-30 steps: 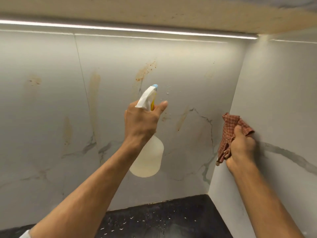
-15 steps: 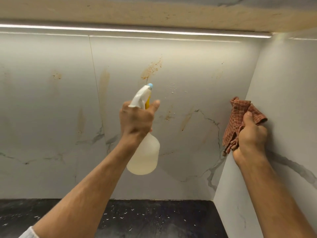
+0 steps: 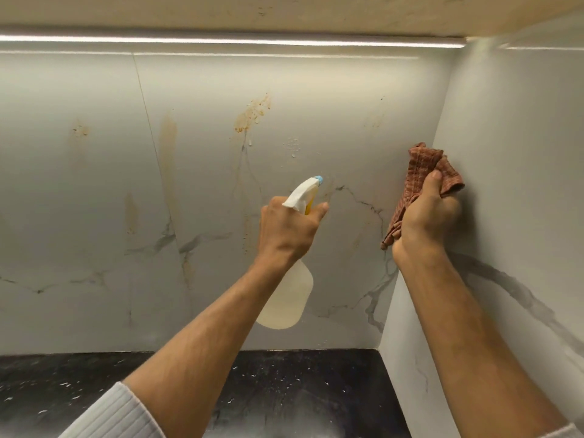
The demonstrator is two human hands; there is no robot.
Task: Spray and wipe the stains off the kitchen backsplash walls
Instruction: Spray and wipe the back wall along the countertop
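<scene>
A: A marble-look backsplash (image 3: 94,191) fills the frame under a strip light (image 3: 221,42), brown stains streaking it: a long vertical smear (image 3: 167,143) left of centre, a speckled orange patch (image 3: 251,116) above centre, and a faint mark (image 3: 80,130) at upper left. A dark countertop (image 3: 284,390) runs along the bottom.

B: And the hands?

A: The left hand (image 3: 289,230), frame centre, is clenched around a spray bottle (image 3: 290,298), its blue nozzle (image 3: 319,179) aimed at the rear wall. The right hand (image 3: 425,216), at right, grips a bunched reddish cloth (image 3: 422,172) against the side wall (image 3: 505,153) by the corner.

B: What has changed?

A: The bottle has swung right, toward the corner, within the last second. Fresh droplets (image 3: 294,147) now bead just right of the orange patch.

B: Meaning?

A: Spraying looks under way and the stains remain unwiped. Whether the trigger is being squeezed cannot be told; the fingers are hidden behind the hand.
</scene>
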